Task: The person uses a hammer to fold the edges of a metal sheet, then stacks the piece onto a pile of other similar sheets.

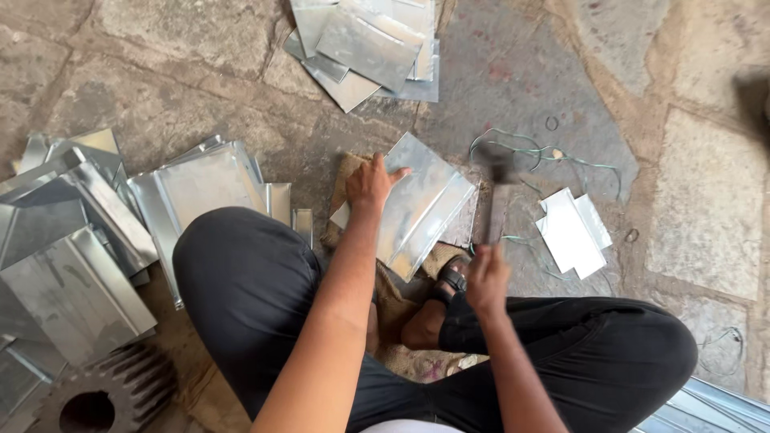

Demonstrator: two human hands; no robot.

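A: Head view, looking straight down: the person sits cross-legged on a stone floor. What is the left hand doing?

B: It lies flat, fingers spread, pressing on the near corner of a folded metal sheet, which rests on a piece of sacking just in front of the legs. I judge the press keeps the sheet from jumping or sliding.

A: And the right hand?

B: Its fingers are wrapped tight round the handle of a hammer, the blurred head poised above the sheet's right edge.

A: Why the sacking?

B: Probably to cushion the sheet against the uneven stone.

A: What else?

B: Stacks of similar sheets to the left, another pile beyond, some white pieces and loose wire at right, and a toothed gear at lower left.
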